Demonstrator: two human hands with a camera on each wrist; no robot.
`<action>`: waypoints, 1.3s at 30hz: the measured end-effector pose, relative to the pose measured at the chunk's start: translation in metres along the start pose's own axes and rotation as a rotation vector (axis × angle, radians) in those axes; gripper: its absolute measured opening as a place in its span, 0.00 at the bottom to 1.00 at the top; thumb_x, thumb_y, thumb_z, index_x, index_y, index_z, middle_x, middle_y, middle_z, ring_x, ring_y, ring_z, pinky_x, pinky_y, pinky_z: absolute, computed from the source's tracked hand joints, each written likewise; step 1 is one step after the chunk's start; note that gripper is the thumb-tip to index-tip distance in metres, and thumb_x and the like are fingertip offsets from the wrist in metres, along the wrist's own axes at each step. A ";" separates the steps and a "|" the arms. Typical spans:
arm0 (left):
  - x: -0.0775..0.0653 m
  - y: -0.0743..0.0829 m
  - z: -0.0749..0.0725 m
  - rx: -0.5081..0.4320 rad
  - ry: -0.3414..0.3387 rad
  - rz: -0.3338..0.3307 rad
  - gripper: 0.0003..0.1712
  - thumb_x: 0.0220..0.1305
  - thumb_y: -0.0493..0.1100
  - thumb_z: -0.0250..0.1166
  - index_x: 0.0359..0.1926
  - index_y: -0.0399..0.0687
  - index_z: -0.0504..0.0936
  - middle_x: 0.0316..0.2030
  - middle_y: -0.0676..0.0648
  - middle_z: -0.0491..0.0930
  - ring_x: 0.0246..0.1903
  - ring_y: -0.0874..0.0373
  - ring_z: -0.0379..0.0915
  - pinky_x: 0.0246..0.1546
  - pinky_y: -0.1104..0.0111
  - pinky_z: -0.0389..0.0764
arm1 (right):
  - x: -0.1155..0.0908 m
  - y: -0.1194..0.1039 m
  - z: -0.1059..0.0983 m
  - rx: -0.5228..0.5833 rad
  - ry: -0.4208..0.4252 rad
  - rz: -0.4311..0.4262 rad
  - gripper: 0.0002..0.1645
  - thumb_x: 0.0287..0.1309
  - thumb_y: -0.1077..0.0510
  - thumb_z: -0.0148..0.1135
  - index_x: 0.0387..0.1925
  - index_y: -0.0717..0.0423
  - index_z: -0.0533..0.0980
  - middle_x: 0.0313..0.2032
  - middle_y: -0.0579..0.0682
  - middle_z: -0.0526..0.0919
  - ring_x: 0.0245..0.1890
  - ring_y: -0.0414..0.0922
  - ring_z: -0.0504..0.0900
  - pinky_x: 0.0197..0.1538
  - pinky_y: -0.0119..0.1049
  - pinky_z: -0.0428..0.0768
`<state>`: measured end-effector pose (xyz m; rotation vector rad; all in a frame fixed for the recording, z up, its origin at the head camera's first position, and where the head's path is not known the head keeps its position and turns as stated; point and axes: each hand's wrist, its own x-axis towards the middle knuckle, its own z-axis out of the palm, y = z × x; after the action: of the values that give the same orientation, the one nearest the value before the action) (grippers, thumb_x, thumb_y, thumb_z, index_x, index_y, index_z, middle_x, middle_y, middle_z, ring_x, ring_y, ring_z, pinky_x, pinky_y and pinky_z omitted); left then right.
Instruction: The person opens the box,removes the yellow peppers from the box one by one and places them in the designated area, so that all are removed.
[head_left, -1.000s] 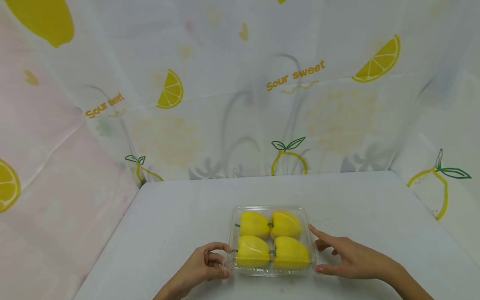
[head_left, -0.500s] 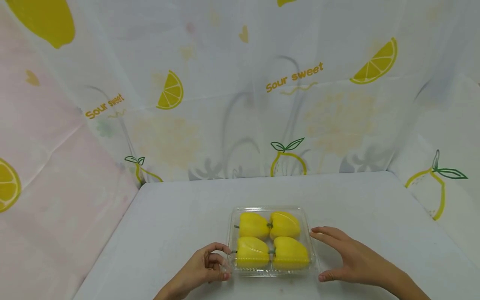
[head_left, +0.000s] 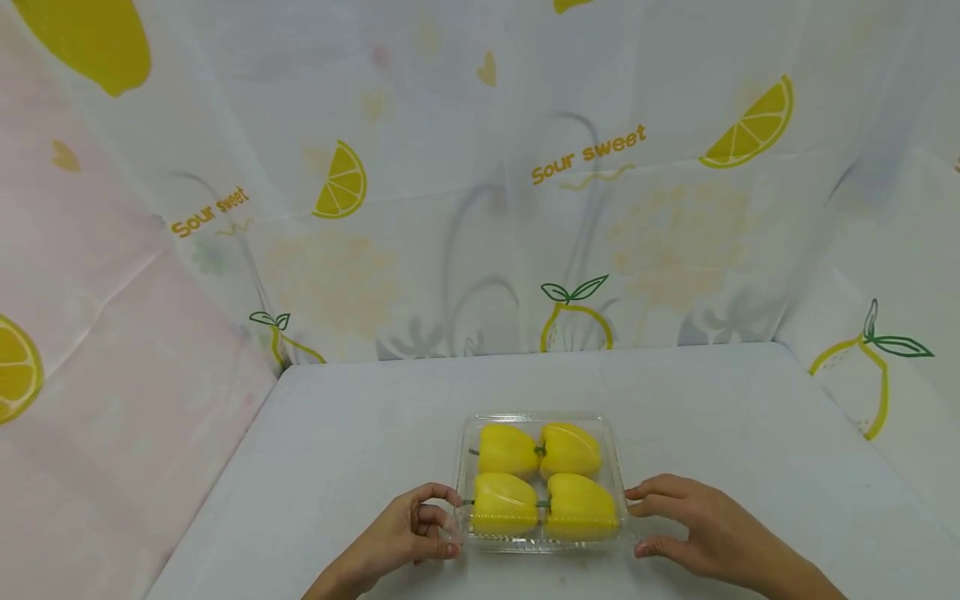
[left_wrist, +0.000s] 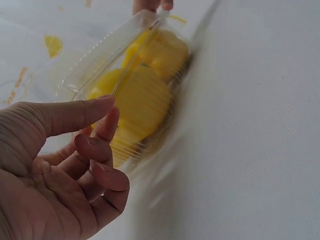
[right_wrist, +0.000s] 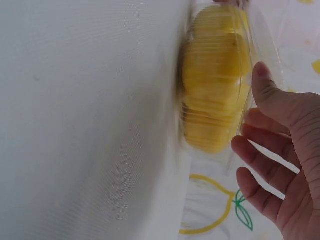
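Observation:
A clear plastic clamshell box [head_left: 542, 547] lies closed on the white table, showing ribbed walls and a flat rim. Inside are several yellow bell peppers [head_left: 507, 505] with green stems, in two rows. At the box's near left corner my left hand [head_left: 405, 529] pinches the rim between thumb and index finger; in the left wrist view the other fingers of this hand [left_wrist: 75, 165] curl loosely below. My right hand [head_left: 697, 525] is beside the right edge, fingers spread and relaxed. The right wrist view shows its thumb [right_wrist: 264, 82] right at the rim.
White cloth covers the table [head_left: 360, 425]. Behind it rises a backdrop curtain [head_left: 465, 250] printed with lemons and lettering, and a pinkish side curtain [head_left: 127, 400] stands at the left.
My right hand lifted its fingers off the box's right side, spread them, then came slightly nearer the front of that edge. The left hand and the box have stayed put.

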<state>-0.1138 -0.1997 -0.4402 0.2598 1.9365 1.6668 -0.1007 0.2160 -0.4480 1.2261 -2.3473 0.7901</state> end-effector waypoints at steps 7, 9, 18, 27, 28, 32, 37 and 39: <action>0.000 0.002 0.000 0.013 0.003 -0.012 0.30 0.54 0.34 0.74 0.56 0.37 0.72 0.31 0.47 0.82 0.21 0.62 0.65 0.19 0.73 0.65 | 0.001 -0.002 0.005 0.059 0.061 -0.139 0.14 0.49 0.53 0.77 0.38 0.44 0.81 0.39 0.37 0.81 0.36 0.31 0.79 0.41 0.20 0.75; 0.000 0.002 0.001 0.019 0.006 -0.019 0.30 0.54 0.35 0.74 0.56 0.37 0.72 0.31 0.47 0.81 0.21 0.62 0.65 0.19 0.73 0.65 | 0.001 -0.003 0.007 0.074 0.075 -0.178 0.08 0.56 0.54 0.72 0.37 0.44 0.81 0.37 0.36 0.80 0.34 0.28 0.77 0.39 0.19 0.74; -0.002 0.006 0.001 0.049 0.026 -0.046 0.30 0.53 0.36 0.76 0.55 0.38 0.73 0.29 0.48 0.81 0.20 0.62 0.64 0.18 0.73 0.64 | 0.001 -0.007 0.011 0.056 0.092 -0.209 0.10 0.73 0.54 0.53 0.36 0.45 0.79 0.33 0.35 0.77 0.30 0.28 0.72 0.37 0.17 0.72; -0.002 0.007 0.002 0.087 0.052 -0.036 0.30 0.52 0.36 0.76 0.55 0.39 0.74 0.30 0.47 0.83 0.23 0.61 0.69 0.21 0.73 0.68 | 0.005 -0.008 0.012 0.111 0.125 -0.147 0.04 0.68 0.53 0.60 0.35 0.45 0.78 0.32 0.33 0.78 0.29 0.24 0.72 0.34 0.17 0.72; -0.002 0.007 0.003 0.088 0.052 -0.031 0.30 0.52 0.35 0.76 0.55 0.39 0.74 0.31 0.47 0.83 0.24 0.60 0.71 0.22 0.72 0.68 | 0.006 -0.007 0.011 0.126 0.122 -0.141 0.03 0.67 0.54 0.62 0.35 0.45 0.78 0.32 0.33 0.78 0.29 0.24 0.73 0.34 0.17 0.72; -0.003 0.007 0.003 0.088 0.048 -0.008 0.30 0.53 0.34 0.75 0.55 0.37 0.74 0.33 0.45 0.84 0.25 0.59 0.75 0.25 0.72 0.72 | 0.007 -0.006 0.007 0.220 0.086 -0.078 0.08 0.60 0.60 0.69 0.36 0.44 0.78 0.32 0.34 0.80 0.29 0.27 0.76 0.33 0.18 0.73; -0.003 0.007 0.003 0.094 0.039 0.008 0.30 0.53 0.34 0.76 0.56 0.36 0.74 0.33 0.45 0.84 0.23 0.59 0.73 0.25 0.73 0.72 | 0.014 -0.006 -0.006 0.288 0.110 -0.053 0.17 0.51 0.67 0.73 0.37 0.45 0.79 0.32 0.38 0.81 0.27 0.30 0.76 0.28 0.17 0.70; -0.003 0.007 0.002 0.100 0.036 0.010 0.29 0.53 0.34 0.75 0.55 0.37 0.74 0.33 0.45 0.84 0.23 0.59 0.71 0.25 0.73 0.73 | 0.020 -0.006 -0.012 0.289 0.144 -0.092 0.15 0.53 0.66 0.72 0.37 0.46 0.79 0.31 0.39 0.81 0.27 0.31 0.76 0.28 0.17 0.69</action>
<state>-0.1118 -0.1976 -0.4325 0.2800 2.0510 1.5934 -0.1056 0.2085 -0.4254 1.3297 -2.0984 1.1759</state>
